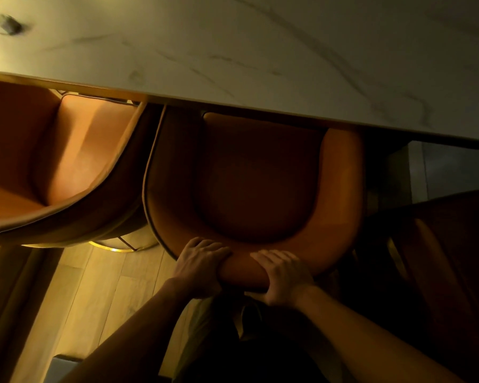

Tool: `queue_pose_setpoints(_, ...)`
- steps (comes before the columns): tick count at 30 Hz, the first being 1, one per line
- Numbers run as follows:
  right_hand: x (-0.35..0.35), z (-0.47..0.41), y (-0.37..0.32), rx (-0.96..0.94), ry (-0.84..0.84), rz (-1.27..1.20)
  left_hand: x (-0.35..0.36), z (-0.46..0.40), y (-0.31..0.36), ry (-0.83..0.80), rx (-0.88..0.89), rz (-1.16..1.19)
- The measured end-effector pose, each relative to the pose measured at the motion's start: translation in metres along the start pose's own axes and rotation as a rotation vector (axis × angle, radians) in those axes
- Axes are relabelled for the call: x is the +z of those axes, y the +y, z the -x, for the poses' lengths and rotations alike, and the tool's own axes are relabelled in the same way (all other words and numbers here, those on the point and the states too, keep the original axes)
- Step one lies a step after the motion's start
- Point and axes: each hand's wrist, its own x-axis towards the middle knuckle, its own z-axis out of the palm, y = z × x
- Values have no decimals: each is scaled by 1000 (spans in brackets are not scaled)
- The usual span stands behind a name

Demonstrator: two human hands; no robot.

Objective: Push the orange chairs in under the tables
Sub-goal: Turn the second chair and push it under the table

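An orange chair [260, 186] at the centre of the frame is gripped by its curved backrest, low in the picture, and stands partly under the marble-topped table [260, 51] that fills the upper part. The left hand [199, 265] is clamped over the top of the backrest, fingers curled onto the inner side; the right hand [284, 275] is clamped just beside it in the same way. Only the front of the seat is seen to be hidden by the table edge, so the step is judged unfinished.

A 2nd orange chair [61, 161], at the left of the frame, sits close alongside, angled, its shell nearly touching the held one. A darker seat [440, 258] is made out at the right, too dim to be identified further. A small blurred object [7, 23] lies on the table at the upper left.

For a clean finish, the push would best be kept straight toward the table and even between the 2 hands, since they are set left of the backrest's middle and a twist toward the neighbour is likely. Legs should be slid, not tipped, over the wooden floor [100, 286].
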Motion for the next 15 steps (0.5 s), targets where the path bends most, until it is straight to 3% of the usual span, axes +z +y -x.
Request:
queue_pose_setpoints(6, -12, 4, -10, 72, -65, 3, -11, -1, 4, -65, 5, 11)
queue_pose_setpoints(9, -15, 6, -16, 127, -96, -1, -20, -3, 5, -151, 6, 32)
queue_pose_setpoints(15, -8, 24, -29, 257, -1, -122, -31, -20, 5, -399, 75, 4)
